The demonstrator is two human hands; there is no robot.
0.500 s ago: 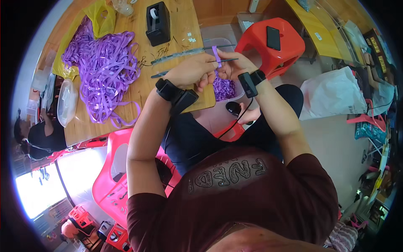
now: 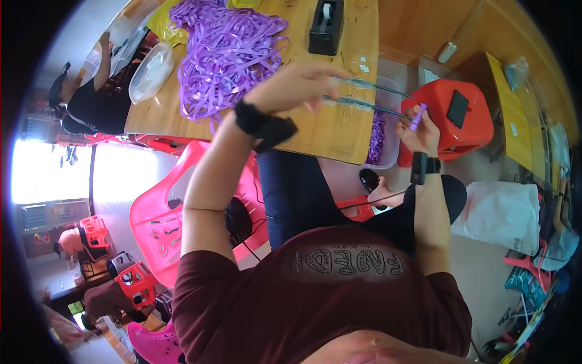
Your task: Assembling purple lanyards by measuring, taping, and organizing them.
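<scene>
My right hand (image 2: 419, 134) pinches a short piece of folded purple ribbon (image 2: 418, 117) between thumb and fingertips. The ribbon is at the end of the nearer of two thin dark rods (image 2: 394, 112); whether it still circles the rod cannot be made out. Both rods lie side by side, with clear tape (image 2: 357, 104) over them on the wooden table, and their ends jut past its right edge. My left hand (image 2: 294, 88), somewhat blurred, hovers over the table left of the rods, fingers stretched out and nothing visible in it.
A heap of purple ribbon (image 2: 227, 57) covers the table's left part, near a clear plastic tub (image 2: 151, 73). A black tape dispenser (image 2: 326, 30) stands farther back. Below the rod ends is a clear bin (image 2: 391, 148) with purple pieces. A red stool (image 2: 479, 124) carries a phone (image 2: 458, 109).
My left hand has let go near the ribbon and moved left, away from the rods. My right hand has drawn right with the purple ribbon. The whole view has shifted.
</scene>
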